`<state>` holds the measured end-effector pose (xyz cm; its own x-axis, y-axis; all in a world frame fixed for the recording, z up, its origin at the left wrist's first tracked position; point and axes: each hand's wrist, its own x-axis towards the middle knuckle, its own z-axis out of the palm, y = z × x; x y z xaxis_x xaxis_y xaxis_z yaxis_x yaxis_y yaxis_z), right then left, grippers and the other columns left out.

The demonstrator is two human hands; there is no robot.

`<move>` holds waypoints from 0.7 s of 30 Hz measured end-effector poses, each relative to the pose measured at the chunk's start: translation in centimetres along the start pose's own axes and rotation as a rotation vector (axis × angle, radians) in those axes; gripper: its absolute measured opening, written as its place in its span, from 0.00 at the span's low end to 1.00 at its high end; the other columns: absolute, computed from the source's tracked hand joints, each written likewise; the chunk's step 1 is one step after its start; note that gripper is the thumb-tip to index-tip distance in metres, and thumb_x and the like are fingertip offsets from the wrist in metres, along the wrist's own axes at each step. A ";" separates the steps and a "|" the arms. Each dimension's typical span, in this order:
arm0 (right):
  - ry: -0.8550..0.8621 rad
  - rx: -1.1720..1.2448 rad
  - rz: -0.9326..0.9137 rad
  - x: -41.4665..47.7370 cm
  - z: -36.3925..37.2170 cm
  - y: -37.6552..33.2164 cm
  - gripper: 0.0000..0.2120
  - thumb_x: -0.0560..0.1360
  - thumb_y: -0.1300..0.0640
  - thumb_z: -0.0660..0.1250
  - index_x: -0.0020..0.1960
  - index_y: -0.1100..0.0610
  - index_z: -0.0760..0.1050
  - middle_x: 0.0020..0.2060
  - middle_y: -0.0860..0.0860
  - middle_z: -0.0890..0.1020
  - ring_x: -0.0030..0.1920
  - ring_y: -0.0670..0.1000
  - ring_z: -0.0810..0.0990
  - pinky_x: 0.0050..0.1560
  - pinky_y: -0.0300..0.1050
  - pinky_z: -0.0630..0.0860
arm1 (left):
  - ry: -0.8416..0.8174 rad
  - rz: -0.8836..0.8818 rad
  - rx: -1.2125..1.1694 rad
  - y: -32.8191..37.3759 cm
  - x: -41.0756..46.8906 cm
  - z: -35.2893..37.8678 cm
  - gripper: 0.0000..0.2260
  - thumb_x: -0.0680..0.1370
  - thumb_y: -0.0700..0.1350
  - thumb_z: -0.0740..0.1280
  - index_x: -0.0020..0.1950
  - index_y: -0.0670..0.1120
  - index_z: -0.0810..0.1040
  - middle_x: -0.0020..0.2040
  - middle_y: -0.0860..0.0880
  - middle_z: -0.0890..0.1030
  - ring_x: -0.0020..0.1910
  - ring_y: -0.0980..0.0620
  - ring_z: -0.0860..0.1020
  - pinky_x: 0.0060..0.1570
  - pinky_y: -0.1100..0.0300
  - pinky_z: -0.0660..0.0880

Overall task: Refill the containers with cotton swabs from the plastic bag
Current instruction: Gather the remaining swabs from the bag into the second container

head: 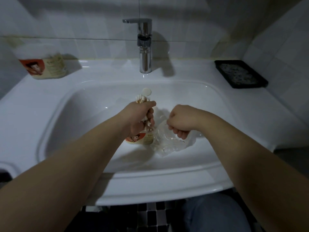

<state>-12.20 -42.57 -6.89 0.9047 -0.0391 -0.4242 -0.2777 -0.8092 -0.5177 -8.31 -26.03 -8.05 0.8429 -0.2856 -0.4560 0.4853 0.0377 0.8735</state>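
My left hand (138, 116) grips a thick bundle of cotton swabs (143, 99), their white tips sticking up above my fist. Right below that hand a small container (141, 140) with an orange cartoon label sits in the sink basin. My right hand (181, 120) is curled round the clear plastic bag (170, 144), which lies crumpled in the basin beside the container. A second container (44, 66) with the same label stands on the sink ledge at the back left.
The white sink (70, 118) fills the view, with a chrome tap (144, 46) at the back centre. A black soap dish (240, 73) rests on the back right ledge. Tiled walls close in behind and at the right.
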 end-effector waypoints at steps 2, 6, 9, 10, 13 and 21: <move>-0.098 -0.186 -0.010 0.2 0.6 0.5 0.09 0.78 0.64 0.64 0.44 0.60 0.83 0.37 0.55 0.86 0.39 0.59 0.86 0.43 0.52 0.85 | 0.008 0.024 -0.055 0.3 0.0 -0.2 0.09 0.82 0.42 0.68 0.42 0.46 0.72 0.31 0.49 0.71 0.23 0.53 0.67 0.23 0.64 0.68; -0.173 -0.383 -0.094 0.6 1.5 0.2 0.15 0.75 0.65 0.62 0.43 0.45 0.80 0.38 0.44 0.80 0.39 0.47 0.78 0.36 0.42 0.72 | -0.021 0.052 -0.056 0.5 -0.1 -0.4 0.11 0.83 0.43 0.66 0.41 0.46 0.70 0.29 0.50 0.70 0.21 0.53 0.67 0.25 0.62 0.64; -0.253 -0.433 -0.093 0.8 2.4 0.1 0.16 0.74 0.61 0.63 0.57 0.50 0.82 0.46 0.47 0.82 0.43 0.50 0.80 0.39 0.43 0.73 | -0.038 0.051 -0.041 0.4 0.0 -0.4 0.12 0.83 0.43 0.66 0.40 0.46 0.70 0.28 0.48 0.70 0.21 0.52 0.68 0.24 0.63 0.65; -0.274 -0.445 -0.096 0.8 2.7 0.1 0.15 0.74 0.60 0.64 0.58 0.50 0.82 0.47 0.49 0.83 0.43 0.51 0.81 0.39 0.43 0.74 | -0.038 0.049 -0.044 0.4 0.0 -0.4 0.12 0.83 0.42 0.66 0.40 0.45 0.70 0.28 0.48 0.70 0.22 0.52 0.68 0.23 0.64 0.66; -0.252 -0.494 -0.129 1.0 3.6 0.0 0.08 0.76 0.57 0.67 0.53 0.53 0.80 0.47 0.52 0.85 0.40 0.49 0.80 0.36 0.42 0.74 | -0.039 0.045 -0.045 0.4 -0.1 -0.3 0.11 0.83 0.42 0.67 0.41 0.45 0.71 0.29 0.48 0.71 0.23 0.52 0.69 0.22 0.64 0.67; -0.264 -0.522 -0.108 1.2 3.8 0.2 0.13 0.77 0.58 0.60 0.36 0.54 0.78 0.29 0.51 0.82 0.33 0.57 0.83 0.38 0.51 0.84 | -0.047 0.052 -0.011 0.3 0.0 -0.4 0.10 0.83 0.41 0.66 0.41 0.44 0.71 0.30 0.47 0.71 0.23 0.51 0.70 0.22 0.65 0.68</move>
<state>-12.37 -40.54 -10.34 0.7893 0.1530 -0.5947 0.0680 -0.9843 -0.1630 -8.06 -25.64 -7.89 0.8555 -0.3274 -0.4012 0.4438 0.0646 0.8938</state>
